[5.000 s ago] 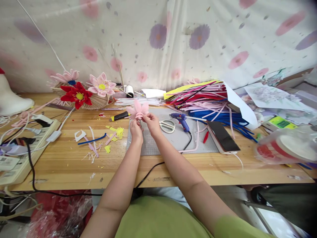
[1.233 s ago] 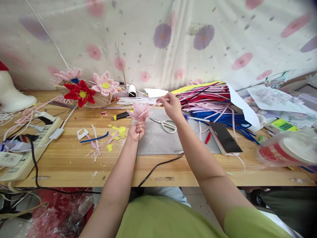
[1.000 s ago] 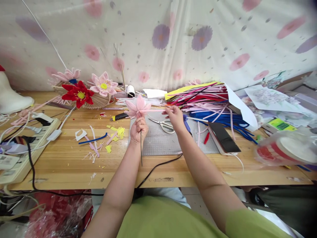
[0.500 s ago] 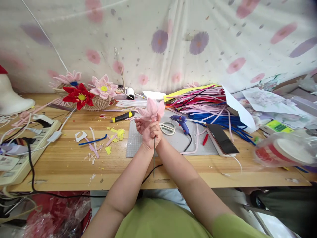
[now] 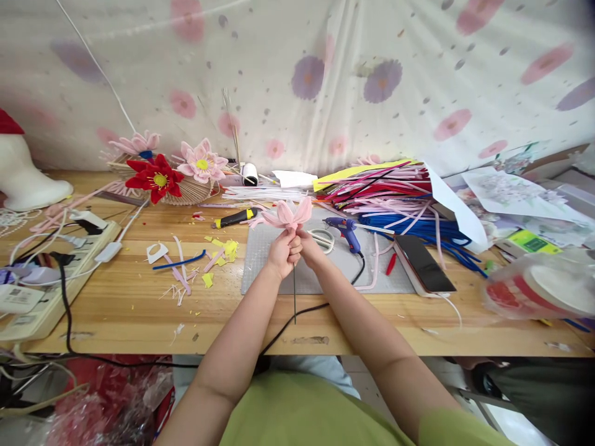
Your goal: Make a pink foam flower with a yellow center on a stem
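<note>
A pink pipe-cleaner flower (image 5: 289, 214) stands upright over the grey cutting mat (image 5: 260, 272), its thin green stem hanging straight down below my fists. My left hand (image 5: 281, 255) is wrapped round the stem just under the petals. Close against it on the right, my right hand (image 5: 308, 246) pinches at the base of the flower; its fingertips are partly hidden. Behind my right hand lie white-handled scissors (image 5: 329, 240). A blue glue gun (image 5: 346, 230) rests on the mat farther right.
Pipe-cleaner bundles (image 5: 395, 186) lie at the back right, near a phone (image 5: 425, 263). Finished flowers (image 5: 159, 179) stand at the back left, with a power strip (image 5: 88, 272) at the left edge. A yellow-black cutter (image 5: 235, 217) and yellow scraps (image 5: 229, 249) lie left of the mat.
My hands have lowered the flower slightly, and its petals look more spread. The right hand has shifted from behind the left to its right side. The whole view has shifted a little.
</note>
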Demonstrator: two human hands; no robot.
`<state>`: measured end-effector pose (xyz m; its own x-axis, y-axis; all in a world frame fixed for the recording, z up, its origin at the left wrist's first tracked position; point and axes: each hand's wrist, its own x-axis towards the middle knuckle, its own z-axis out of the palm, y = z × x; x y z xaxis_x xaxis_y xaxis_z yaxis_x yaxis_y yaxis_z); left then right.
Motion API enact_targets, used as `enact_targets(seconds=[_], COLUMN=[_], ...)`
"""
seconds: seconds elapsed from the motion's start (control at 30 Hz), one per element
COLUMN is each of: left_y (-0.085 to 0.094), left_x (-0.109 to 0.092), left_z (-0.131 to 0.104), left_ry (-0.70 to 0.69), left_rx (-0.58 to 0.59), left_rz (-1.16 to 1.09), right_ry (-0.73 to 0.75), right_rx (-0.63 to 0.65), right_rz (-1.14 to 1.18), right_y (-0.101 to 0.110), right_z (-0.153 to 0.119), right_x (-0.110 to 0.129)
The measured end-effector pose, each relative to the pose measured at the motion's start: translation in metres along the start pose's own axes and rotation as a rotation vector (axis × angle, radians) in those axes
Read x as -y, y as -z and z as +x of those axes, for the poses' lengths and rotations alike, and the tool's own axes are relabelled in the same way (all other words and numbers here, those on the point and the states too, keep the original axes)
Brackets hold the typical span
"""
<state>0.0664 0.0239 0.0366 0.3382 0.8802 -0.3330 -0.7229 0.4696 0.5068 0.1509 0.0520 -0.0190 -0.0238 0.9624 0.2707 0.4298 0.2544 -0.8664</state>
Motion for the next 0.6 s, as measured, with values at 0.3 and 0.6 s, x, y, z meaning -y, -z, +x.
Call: enact_targets(seconds=[0.3, 0.6], left_y=[0.001, 0.011], left_x=[-0.006, -0.005], left_z=[0.004, 0.010], left_ry=[-0.130, -0.101], left_rx=[-0.030, -0.126], left_rz=[0.126, 0.186], right_ry=[0.237, 0.457], right_rx=[-0.218, -0.161], right_rz=[-0.113, -0.434], right_y=[0.023, 0.019], right_z=[0.006, 0.014], right_x=[0.000, 0.007])
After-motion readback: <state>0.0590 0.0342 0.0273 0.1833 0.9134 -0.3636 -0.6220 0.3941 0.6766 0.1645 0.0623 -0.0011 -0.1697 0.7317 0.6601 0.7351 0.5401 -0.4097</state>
